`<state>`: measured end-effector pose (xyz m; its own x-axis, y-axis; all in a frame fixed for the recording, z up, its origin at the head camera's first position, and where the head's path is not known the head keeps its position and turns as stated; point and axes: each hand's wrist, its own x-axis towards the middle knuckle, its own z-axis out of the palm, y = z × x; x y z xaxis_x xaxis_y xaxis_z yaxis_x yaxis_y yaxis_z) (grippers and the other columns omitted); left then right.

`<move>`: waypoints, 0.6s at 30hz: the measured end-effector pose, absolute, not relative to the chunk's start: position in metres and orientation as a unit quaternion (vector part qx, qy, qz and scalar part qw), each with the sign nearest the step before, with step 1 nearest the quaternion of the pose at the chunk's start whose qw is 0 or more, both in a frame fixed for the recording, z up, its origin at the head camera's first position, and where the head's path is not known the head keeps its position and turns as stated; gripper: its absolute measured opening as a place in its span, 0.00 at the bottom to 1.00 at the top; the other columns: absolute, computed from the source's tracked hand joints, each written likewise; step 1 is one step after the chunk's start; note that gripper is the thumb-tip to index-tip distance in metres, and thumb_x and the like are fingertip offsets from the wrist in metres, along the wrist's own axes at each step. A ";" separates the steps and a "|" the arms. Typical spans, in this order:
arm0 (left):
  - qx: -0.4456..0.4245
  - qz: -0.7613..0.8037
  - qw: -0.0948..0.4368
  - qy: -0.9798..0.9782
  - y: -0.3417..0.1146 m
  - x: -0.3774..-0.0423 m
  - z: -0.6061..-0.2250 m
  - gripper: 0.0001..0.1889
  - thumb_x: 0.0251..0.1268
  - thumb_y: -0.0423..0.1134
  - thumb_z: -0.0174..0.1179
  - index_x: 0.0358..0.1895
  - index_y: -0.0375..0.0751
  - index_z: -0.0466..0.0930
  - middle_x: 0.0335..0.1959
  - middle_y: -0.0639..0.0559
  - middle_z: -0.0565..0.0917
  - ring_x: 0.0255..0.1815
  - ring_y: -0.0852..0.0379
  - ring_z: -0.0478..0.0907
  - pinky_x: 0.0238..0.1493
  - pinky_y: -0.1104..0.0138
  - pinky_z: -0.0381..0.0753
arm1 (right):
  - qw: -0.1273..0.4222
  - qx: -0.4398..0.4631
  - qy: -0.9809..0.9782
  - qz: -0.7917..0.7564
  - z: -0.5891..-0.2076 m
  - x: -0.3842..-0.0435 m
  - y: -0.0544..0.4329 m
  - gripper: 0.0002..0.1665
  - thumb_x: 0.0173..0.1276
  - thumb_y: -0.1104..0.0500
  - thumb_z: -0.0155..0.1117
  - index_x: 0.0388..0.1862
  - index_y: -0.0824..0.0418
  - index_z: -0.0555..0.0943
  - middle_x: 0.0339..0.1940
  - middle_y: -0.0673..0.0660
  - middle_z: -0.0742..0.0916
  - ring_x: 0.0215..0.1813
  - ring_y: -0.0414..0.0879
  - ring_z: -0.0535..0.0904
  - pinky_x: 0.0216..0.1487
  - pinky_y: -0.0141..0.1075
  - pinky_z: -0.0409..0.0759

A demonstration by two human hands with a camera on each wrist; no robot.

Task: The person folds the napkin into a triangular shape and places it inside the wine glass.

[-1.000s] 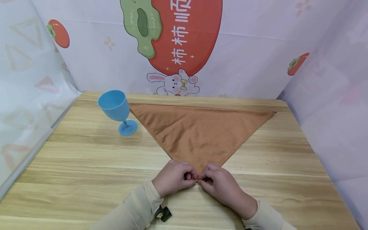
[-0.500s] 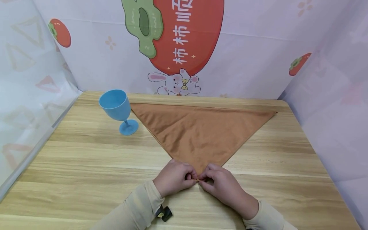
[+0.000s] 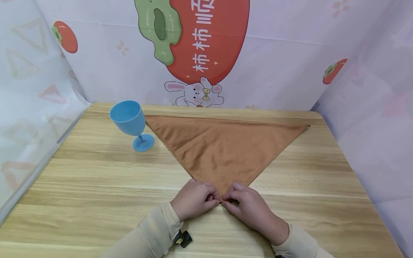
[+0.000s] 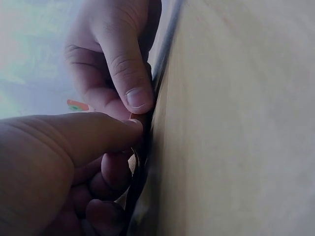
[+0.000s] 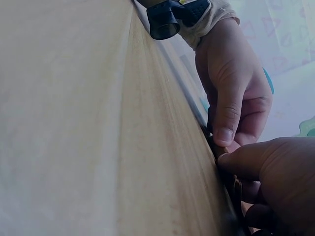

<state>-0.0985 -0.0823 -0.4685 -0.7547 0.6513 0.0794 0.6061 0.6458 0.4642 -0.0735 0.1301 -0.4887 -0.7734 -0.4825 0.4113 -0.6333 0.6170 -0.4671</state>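
Observation:
A brown cloth (image 3: 226, 147) lies on the table folded into a triangle, its long edge at the back and its point towards me. At that near point my left hand (image 3: 195, 199) pinches the cloth between thumb and fingers. My right hand (image 3: 253, 208) pinches the same corner from the other side, the two sets of fingertips almost touching. Both wrist views show the thumbs, my left thumb (image 4: 98, 132) and my right thumb (image 5: 246, 160), pressing on the thin cloth edge close to the tabletop. The tip of the corner is mostly hidden by the fingers.
A blue plastic goblet (image 3: 129, 120) stands upright at the back left, beside the cloth's left corner. The wooden table (image 3: 96, 179) is bounded by a printed backdrop (image 3: 274, 71) behind and white sheets at both sides. A black wrist camera (image 3: 184, 239) sits at my left cuff.
The near corner of the cloth seems to have shifted very slightly between my fingertips. Both hands keep their pinch at the same place; the goblet has not moved.

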 end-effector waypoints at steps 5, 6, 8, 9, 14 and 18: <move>0.345 0.234 0.048 0.908 -0.083 -0.098 -0.468 0.06 0.64 0.44 0.68 0.29 0.57 0.82 0.22 0.72 0.73 0.23 0.76 0.67 0.40 0.65 0.67 | 0.113 0.304 -0.905 0.275 -0.487 -0.073 0.128 0.08 0.55 0.58 0.79 0.28 0.49 0.85 0.29 0.39 0.78 0.30 0.30 0.73 0.34 0.25 0.74; 0.346 0.233 0.047 0.908 -0.084 -0.098 -0.468 0.06 0.64 0.44 0.67 0.28 0.57 0.82 0.22 0.72 0.73 0.23 0.76 0.66 0.40 0.65 0.67 | 0.108 0.302 -0.907 0.272 -0.487 -0.073 0.128 0.08 0.56 0.58 0.79 0.28 0.49 0.85 0.29 0.39 0.78 0.30 0.30 0.73 0.34 0.26 0.75; 0.349 0.231 0.043 0.907 -0.084 -0.098 -0.469 0.07 0.64 0.44 0.67 0.28 0.57 0.82 0.22 0.72 0.73 0.22 0.75 0.66 0.40 0.65 0.68 | 0.099 0.299 -0.911 0.268 -0.485 -0.073 0.128 0.08 0.57 0.58 0.78 0.28 0.49 0.85 0.29 0.39 0.77 0.30 0.29 0.73 0.34 0.27 0.75; 0.350 0.229 0.040 0.907 -0.084 -0.098 -0.469 0.07 0.64 0.44 0.67 0.28 0.57 0.82 0.22 0.72 0.73 0.22 0.75 0.66 0.40 0.64 0.68 | 0.095 0.298 -0.912 0.267 -0.485 -0.073 0.127 0.08 0.57 0.58 0.78 0.28 0.49 0.84 0.29 0.39 0.77 0.30 0.29 0.72 0.34 0.27 0.75; 0.351 0.232 0.036 0.907 -0.083 -0.099 -0.468 0.08 0.64 0.43 0.66 0.27 0.57 0.81 0.21 0.72 0.73 0.21 0.76 0.66 0.40 0.64 0.69 | 0.079 0.297 -0.914 0.266 -0.480 -0.073 0.126 0.06 0.60 0.59 0.76 0.29 0.51 0.84 0.29 0.39 0.77 0.29 0.30 0.71 0.32 0.27 0.74; 0.353 0.232 0.031 0.906 -0.081 -0.102 -0.466 0.08 0.62 0.44 0.68 0.26 0.58 0.81 0.19 0.72 0.70 0.21 0.76 0.65 0.39 0.65 0.68 | 0.060 0.293 -0.914 0.272 -0.476 -0.074 0.126 0.06 0.62 0.60 0.74 0.29 0.51 0.84 0.28 0.39 0.76 0.28 0.30 0.70 0.31 0.29 0.73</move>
<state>-0.1020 -0.0808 -0.4659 -0.7495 0.6531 0.1080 0.6244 0.6434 0.4429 -0.0743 0.1256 -0.4759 -0.8211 -0.5034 0.2692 -0.5686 0.6798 -0.4632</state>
